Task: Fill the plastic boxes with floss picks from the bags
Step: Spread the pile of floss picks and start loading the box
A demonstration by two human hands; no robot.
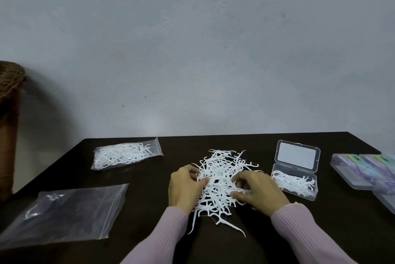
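Note:
A loose heap of white floss picks (221,169) lies on the dark table (149,210) in front of me. My left hand (183,188) grips picks at the heap's left side with curled fingers. My right hand (258,192) pinches picks at the right side. An open clear plastic box (296,181), lid raised behind it, holds some picks just right of my right hand. A sealed zip bag full of picks (126,154) lies at the back left. An emptied zip bag (64,214) lies flat at the front left.
Closed clear boxes with purple and green labels (363,169) are stacked at the table's right edge. A woven brown basket (9,114) stands off the table at the far left. A grey wall rises behind the table.

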